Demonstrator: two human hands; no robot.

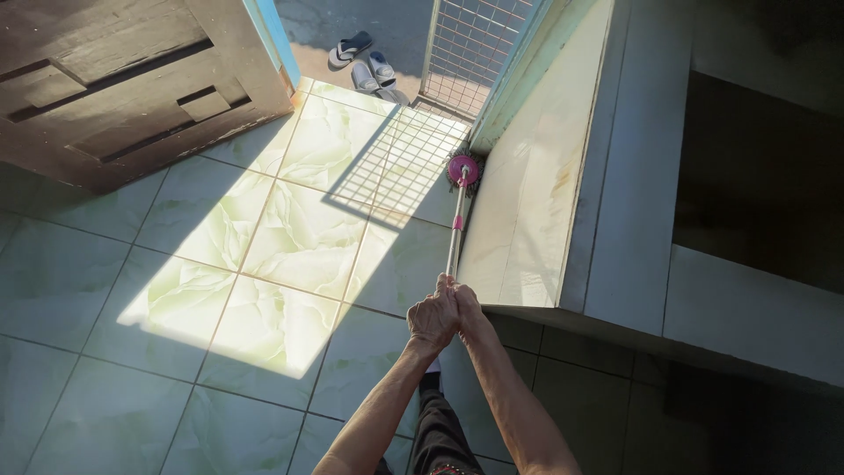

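**A:** So both hands sit at the top of the mop pole (454,230). The left hand (432,318) is wrapped tight round it, fingers curled shut on the shaft. The right hand (467,310) is pressed up against the left and mostly tucked behind it, closed on the same pole as far as anyone can see.

**B:** Where's the mop head (463,169)?

**A:** Down on the floor (290,237), right in the corner by the pale wall (527,202), near the foot of the mesh gate (470,48). It's a round pink disc; the strands under it are just a dark fringe, too small to make out. The pole is silvery with a pink collar partway down.

**B:** Anything else cut off?

**A:** Plenty. Both forearms run out of the bottom edge, and only a strip of dark trousers (438,431) shows between them. The wooden door (132,79) at top left is cropped by the frame. Beyond the threshold there's a pair of sandals (365,60), the nearer one partly hidden by the gate post.

**B:** And the right side?

**A:** Mostly deep shadow. There's a grey ledge (637,176) and a dark recess behind it, but what's inside can't be told. Sunlight falls on the green marbled tiles in a bright patch, with the gate's grid shadow laid across it beside the mop head.
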